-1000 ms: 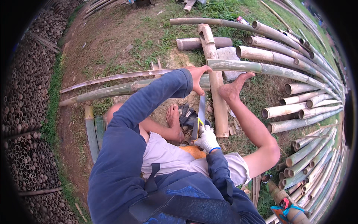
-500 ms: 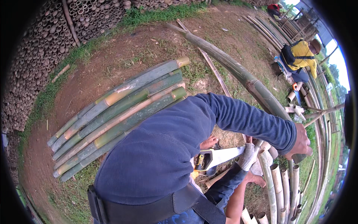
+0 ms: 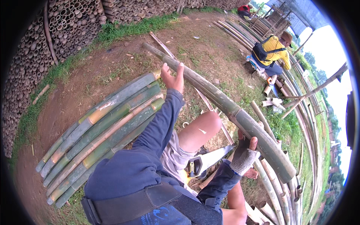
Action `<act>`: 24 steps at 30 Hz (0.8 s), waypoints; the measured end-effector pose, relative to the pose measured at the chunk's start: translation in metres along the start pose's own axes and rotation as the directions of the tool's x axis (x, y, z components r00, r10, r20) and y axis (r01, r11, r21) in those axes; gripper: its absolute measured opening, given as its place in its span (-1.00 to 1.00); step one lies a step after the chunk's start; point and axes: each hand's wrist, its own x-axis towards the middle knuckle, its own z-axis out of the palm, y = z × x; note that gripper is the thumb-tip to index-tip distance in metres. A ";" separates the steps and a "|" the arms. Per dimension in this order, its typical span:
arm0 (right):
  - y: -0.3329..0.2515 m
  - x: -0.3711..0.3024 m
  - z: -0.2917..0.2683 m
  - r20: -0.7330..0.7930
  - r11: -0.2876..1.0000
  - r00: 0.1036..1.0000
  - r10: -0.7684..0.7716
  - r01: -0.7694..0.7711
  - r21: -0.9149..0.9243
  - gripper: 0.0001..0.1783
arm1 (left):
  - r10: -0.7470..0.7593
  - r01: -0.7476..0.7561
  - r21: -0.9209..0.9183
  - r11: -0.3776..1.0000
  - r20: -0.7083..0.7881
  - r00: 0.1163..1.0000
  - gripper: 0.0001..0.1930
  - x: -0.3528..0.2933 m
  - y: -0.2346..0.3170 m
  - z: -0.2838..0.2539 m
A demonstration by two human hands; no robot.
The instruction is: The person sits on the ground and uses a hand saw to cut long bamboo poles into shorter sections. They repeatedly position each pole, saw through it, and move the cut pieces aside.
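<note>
Holding the long green pole (image 3: 221, 100) slantwise across my front, I'm gripping it with my gloved right hand (image 3: 243, 157) near its thick cut end, thumb pressing along the side while some fingers are hiding behind. My bare left hand (image 3: 174, 79) is touching it farther toward the thin end, thumb spreading away from the fingers; whether those are closing around it, I cannot tell. If the left is only propping, I'm probably risking a roll, since the round wall is offering little to catch on. A roll or slip on the right would likely be sending the thick end down toward the cut poles (image 3: 272, 180) and my bare foot (image 3: 251, 173), which is resting close under that arm. The saw (image 3: 210, 159) is also worrying me: its blade is pointing toward my right forearm, so any sudden drop of the elbow could be bringing my sleeve against the teeth. Beyond my raised knee (image 3: 204, 125), a thin strip (image 3: 210, 101) is lying partly beneath the pole and could be snagging it if I'm swinging it low.
</note>
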 end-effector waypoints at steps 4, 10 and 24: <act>-0.025 -0.039 -0.035 -0.093 0.997 0.993 0.075 -0.077 -0.011 -0.19 | -0.649 0.847 -0.322 0.422 0.545 0.531 0.03 0.051 -0.095 -0.010; -0.069 -0.054 -0.076 -0.273 0.993 0.955 0.114 -0.099 0.068 -0.13 | -0.474 0.815 -0.393 0.425 0.670 0.571 -0.33 0.038 -0.134 0.024; -0.014 0.114 -0.089 -0.100 0.953 0.967 0.233 -0.207 0.222 -0.28 | -0.424 0.557 -0.540 0.632 0.360 0.831 -0.34 0.041 -0.035 -0.134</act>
